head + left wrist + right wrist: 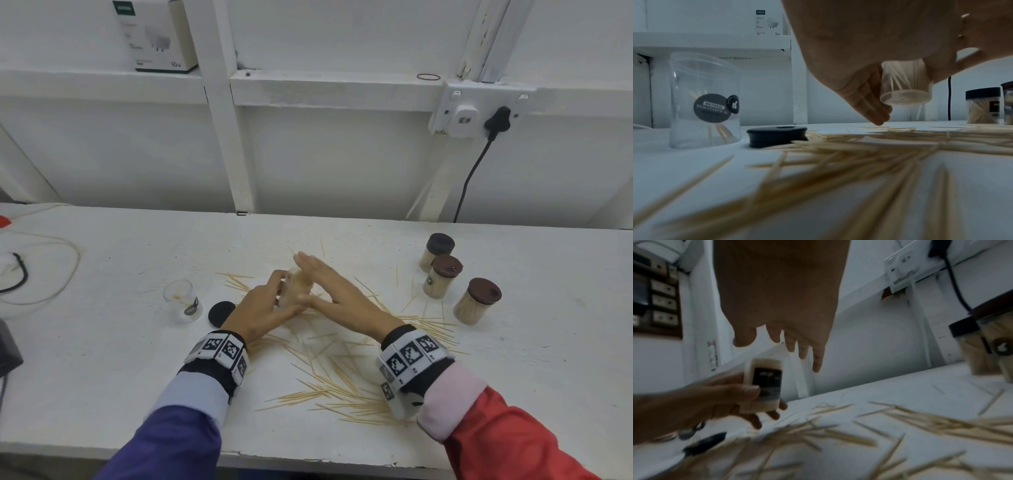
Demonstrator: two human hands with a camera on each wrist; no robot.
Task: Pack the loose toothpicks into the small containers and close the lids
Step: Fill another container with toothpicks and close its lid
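Note:
My left hand [263, 305] grips a small clear container [296, 287] packed with toothpicks and holds it lifted off the table, lidless. The same container [904, 87] shows under my left hand [859, 56], its base clear of the table. My right hand [329, 284] is open with straight fingers, close above and beside the container's top. In the right wrist view the right hand [797, 352] stands slightly apart from the container [764, 384]. Loose toothpicks [342, 373] lie scattered over the white table between my wrists.
A nearly empty clear container [181, 299] stands at the left beside a loose black lid [222, 313]. Three full, lidded containers [443, 275] stand at the right. Cables lie at the far left; a black cord hangs from a wall socket [462, 113].

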